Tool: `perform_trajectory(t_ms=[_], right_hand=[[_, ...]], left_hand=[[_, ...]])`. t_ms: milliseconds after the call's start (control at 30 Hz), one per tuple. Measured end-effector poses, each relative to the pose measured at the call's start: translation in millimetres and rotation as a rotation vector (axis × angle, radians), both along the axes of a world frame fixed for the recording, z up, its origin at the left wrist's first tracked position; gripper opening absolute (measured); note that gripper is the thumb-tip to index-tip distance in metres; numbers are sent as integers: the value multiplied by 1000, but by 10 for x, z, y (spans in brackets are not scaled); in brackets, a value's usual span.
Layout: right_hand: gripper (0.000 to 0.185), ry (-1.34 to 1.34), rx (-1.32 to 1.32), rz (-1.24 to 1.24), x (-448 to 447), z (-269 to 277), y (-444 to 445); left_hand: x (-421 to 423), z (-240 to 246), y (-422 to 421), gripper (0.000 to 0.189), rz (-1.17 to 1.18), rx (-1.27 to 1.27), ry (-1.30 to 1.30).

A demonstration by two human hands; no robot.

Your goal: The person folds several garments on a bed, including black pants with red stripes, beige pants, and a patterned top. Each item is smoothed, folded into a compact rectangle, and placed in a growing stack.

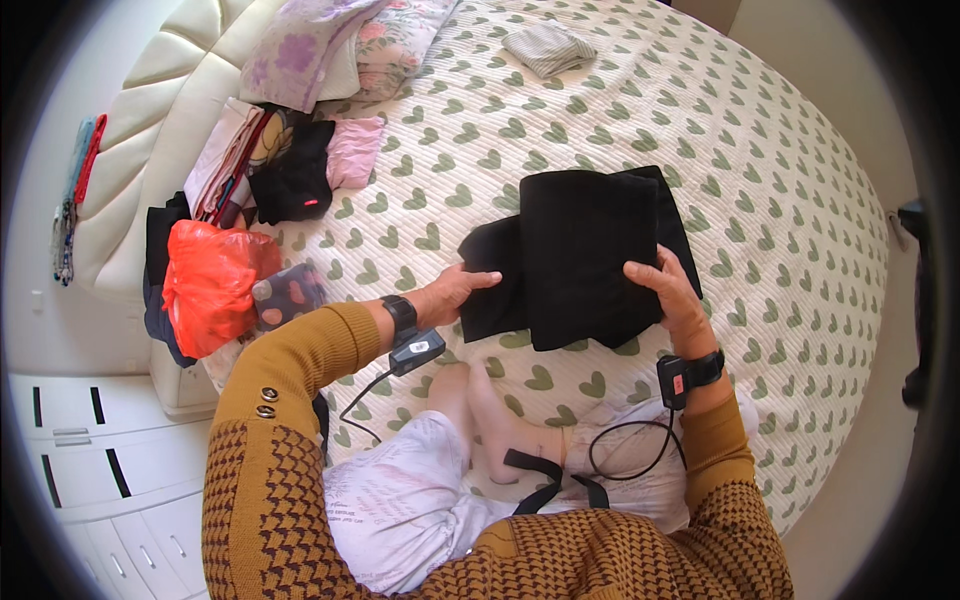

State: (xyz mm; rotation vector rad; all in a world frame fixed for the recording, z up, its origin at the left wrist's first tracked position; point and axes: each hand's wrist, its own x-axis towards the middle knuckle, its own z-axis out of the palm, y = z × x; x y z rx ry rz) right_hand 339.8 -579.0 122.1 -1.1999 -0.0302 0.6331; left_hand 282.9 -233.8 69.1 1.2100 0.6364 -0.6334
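A black cloth garment [589, 255], partly folded into a squarish shape, is held between my two hands over the bed. Its exact kind cannot be made out. My left hand [450, 292] pinches the garment's left edge, thumb on top and fingers hidden beneath. At the right edge, my right hand [667, 289] grips the cloth with the thumb over the upper layer. Another layer shows beyond the right and upper edges of the folded part. Each wrist wears a black strap with a small cabled device.
I sit cross-legged on a quilted bedspread [450, 150] printed with green hearts. To the left lie folded clothes [296, 172], a red plastic bag [217, 285] and a dark patterned cloth [291, 294]. A striped folded cloth [549, 49] lies farther off. Pillows [307, 52] lean near the padded headboard [169, 112].
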Motion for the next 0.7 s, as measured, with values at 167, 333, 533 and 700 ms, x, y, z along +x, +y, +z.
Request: perform_trajectory(t_ms=[167, 333, 533, 700], right_hand=[[55, -131, 6, -16, 88, 12, -81], [53, -200, 119, -72, 137, 127, -343], [52, -248, 125, -395, 210, 328, -1326], [48, -258, -28, -263, 428, 63, -1747]], left_hand=[[92, 177, 18, 40, 81, 114, -61], [337, 860, 338, 43, 71, 153, -286], [124, 2187, 1930, 50, -100, 574, -324], [-826, 2479, 3122, 51, 57, 718, -274]])
